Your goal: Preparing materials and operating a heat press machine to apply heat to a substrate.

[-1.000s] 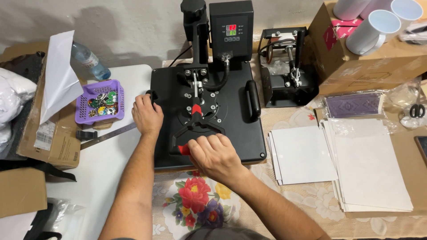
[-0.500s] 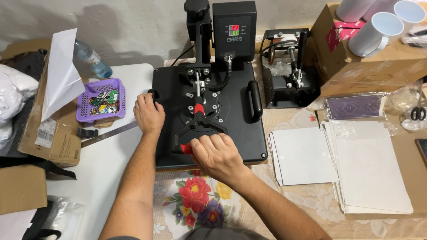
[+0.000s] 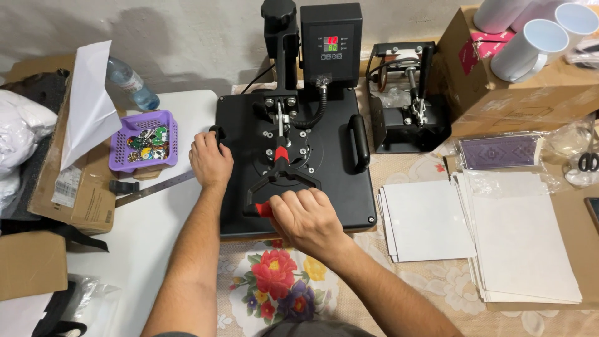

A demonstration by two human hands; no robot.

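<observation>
The heat press [image 3: 293, 143] you were working was the biggest thing on the counter [image 3: 156, 237], sitting squarely at its middle with the back column and control box up against the wall. It looked like a heavy, rigid machine of black metal that would not shift under a push, and the flat upper platen was probably hot, so its bare face was no place for skin. The sensible places to take hold were the ones made for it: the padded lever at the front and the side grips.

The platen was a wide black square with rounded corners, screw heads dotted over a round centre plate, a coiled cable running up to the box, and a black loop handle [image 3: 357, 142] on its right side.

Your right hand [image 3: 306, 218] was closed in a fist around the red-tipped lever handle [image 3: 262, 209] near the front edge of the press, knuckles up, fingers wrapped right round it. The lever's forked black arms ran back to a red pivot piece in the middle.

Your left hand [image 3: 210, 161] was curled over the small black grip on the platen's left edge, fingers bent over it and thumb tucked; I could not tell how firmly it gripped.

Just left of that hand, toward the counter's back left, stood a purple basket [image 3: 143, 140] of small round badges.
</observation>
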